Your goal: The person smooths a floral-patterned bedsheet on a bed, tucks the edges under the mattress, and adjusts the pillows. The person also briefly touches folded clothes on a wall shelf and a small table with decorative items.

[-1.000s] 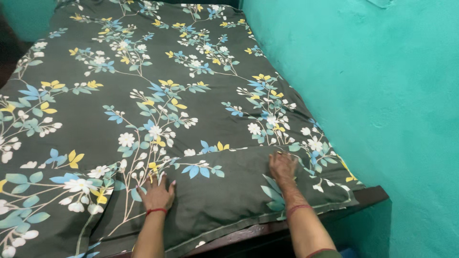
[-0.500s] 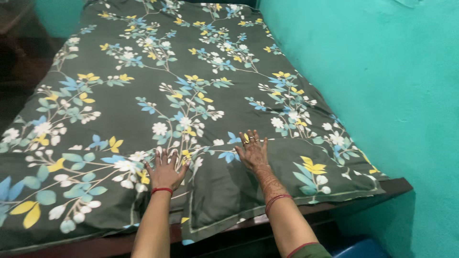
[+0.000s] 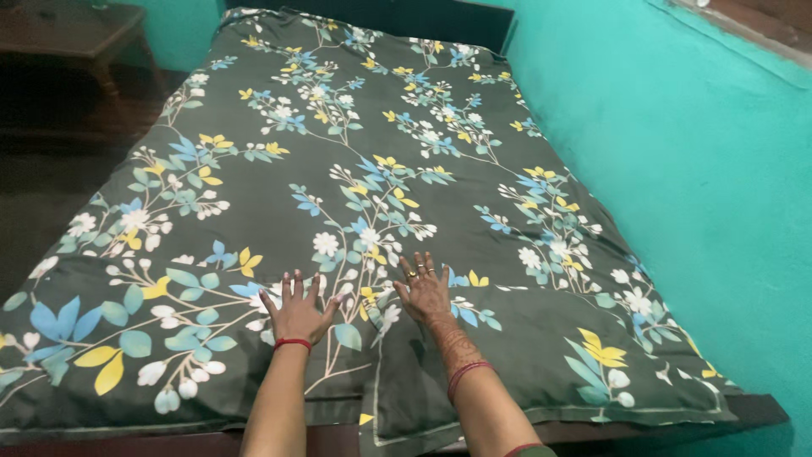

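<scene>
Room view from my feed — teal and dark.
Teal wall (image 3: 677, 169) right; dark wooden table (image 3: 68, 34) far left, dark floor (image 3: 42, 186) below.

Red wrist threads (image 3: 292, 344), finger rings (image 3: 412, 273)

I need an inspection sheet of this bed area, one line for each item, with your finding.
Surface: bed with dark wooden edge, covered by dark green floral bedsheet, mostly smooth.
Job's things: two pillows in matching floral covers, left pillow and right pillow, lying side by side at the near edge.
Clutter: nothing seen.
Hands: left hand and right hand flat, fingers spread, pressing where the pillows meet.
Cables: nothing seen.
Surroundings: turquoise wall at right; dark wooden table at far left.
</scene>
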